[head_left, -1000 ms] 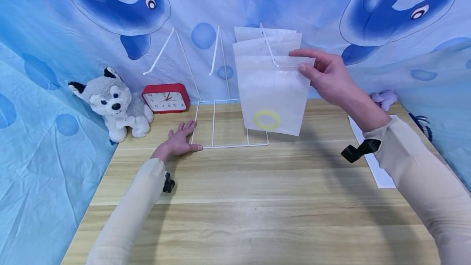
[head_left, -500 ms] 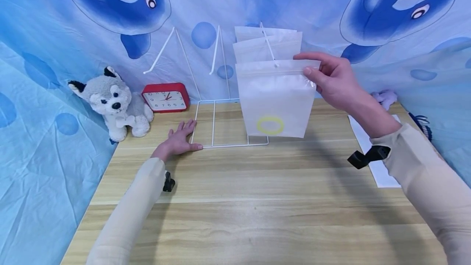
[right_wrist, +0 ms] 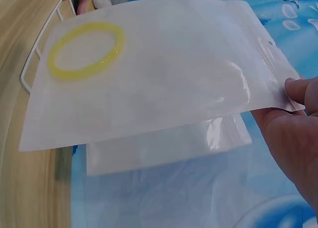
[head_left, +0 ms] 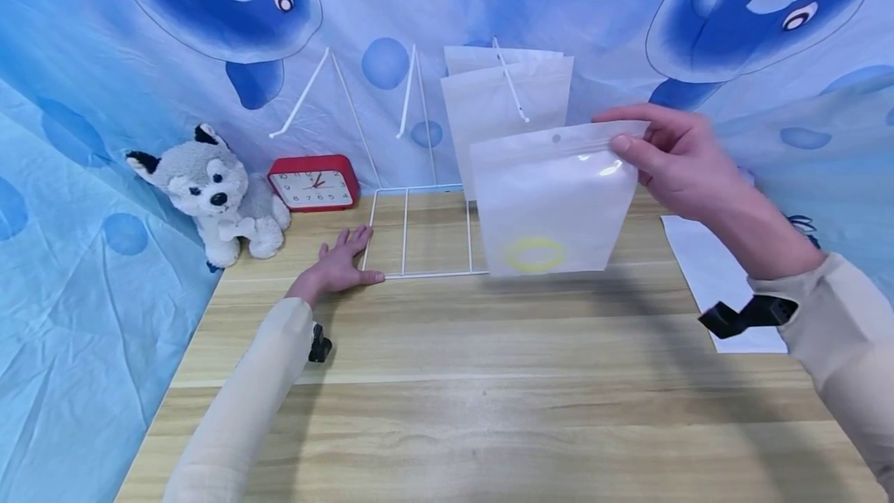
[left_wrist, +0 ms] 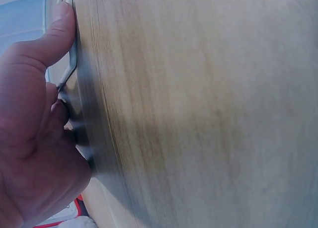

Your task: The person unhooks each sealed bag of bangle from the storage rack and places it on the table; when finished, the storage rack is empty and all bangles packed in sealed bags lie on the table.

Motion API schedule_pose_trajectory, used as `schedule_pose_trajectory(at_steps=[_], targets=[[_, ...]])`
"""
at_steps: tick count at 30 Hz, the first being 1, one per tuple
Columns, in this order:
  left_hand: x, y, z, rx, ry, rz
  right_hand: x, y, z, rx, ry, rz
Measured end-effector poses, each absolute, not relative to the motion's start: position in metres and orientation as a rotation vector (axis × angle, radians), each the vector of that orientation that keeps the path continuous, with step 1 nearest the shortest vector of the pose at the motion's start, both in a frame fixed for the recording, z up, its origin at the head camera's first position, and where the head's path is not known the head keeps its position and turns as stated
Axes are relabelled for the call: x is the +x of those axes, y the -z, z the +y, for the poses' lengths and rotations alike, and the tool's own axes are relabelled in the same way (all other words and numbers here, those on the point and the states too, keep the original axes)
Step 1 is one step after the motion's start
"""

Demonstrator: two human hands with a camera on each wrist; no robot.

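In the head view my right hand [head_left: 687, 161] pinches the upper right corner of a white zip bag [head_left: 559, 192] between thumb and fingers. A yellow ring [head_left: 535, 254] shows through the bag's lower part, and a small hang hole is near its top edge. The bag hangs apart from the white wire hook [head_left: 513, 90] behind it, which still carries other white bags [head_left: 478, 111]. My left hand [head_left: 342, 262], fingers spread, rests on the left edge of the white wire display rack [head_left: 405, 231]. Close up in the left wrist view, the left thumb [left_wrist: 57, 34] lies along the wire.
Two bare hooks [head_left: 300, 103] stand up on the rack's left and middle. A red clock [head_left: 314, 183] and a husky plush [head_left: 223, 196] sit at the back left. A white sheet [head_left: 719, 293] lies on the wooden table [head_left: 447, 410] at right, partly behind the right arm.
My right hand has drawn the front bag forward off the hook's end, then right and slightly down. The left hand has stayed on the rack.
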State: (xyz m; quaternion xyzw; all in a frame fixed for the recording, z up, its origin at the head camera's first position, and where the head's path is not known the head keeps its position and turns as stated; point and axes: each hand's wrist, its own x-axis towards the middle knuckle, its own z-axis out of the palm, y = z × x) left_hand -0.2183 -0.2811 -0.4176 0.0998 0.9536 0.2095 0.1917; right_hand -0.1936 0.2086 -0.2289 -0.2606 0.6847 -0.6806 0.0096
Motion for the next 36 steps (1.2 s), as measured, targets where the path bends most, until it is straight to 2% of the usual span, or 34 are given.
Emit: schedule_pose_trajectory(at_steps=[9, 21, 30, 36], targets=[[-0.218, 0.417, -0.28, 0.279, -0.577, 2.683, -0.19, 0.246, 0.251, -0.78, 2.282, 1.99], [-0.218, 0.415, -0.278, 0.27, -0.58, 2.68, -0.19, 0.273, 0.301, -0.523, 2.381, 2.04], [-0.218, 0.414, -0.278, 0.261, -0.577, 2.68, -0.203, 0.293, 0.329, -0.688, 2.418, 1.699], [-0.218, 0.414, -0.278, 0.26, -0.577, 2.678, -0.215, 0.301, 0.342, -0.389, 2.354, 1.881]])
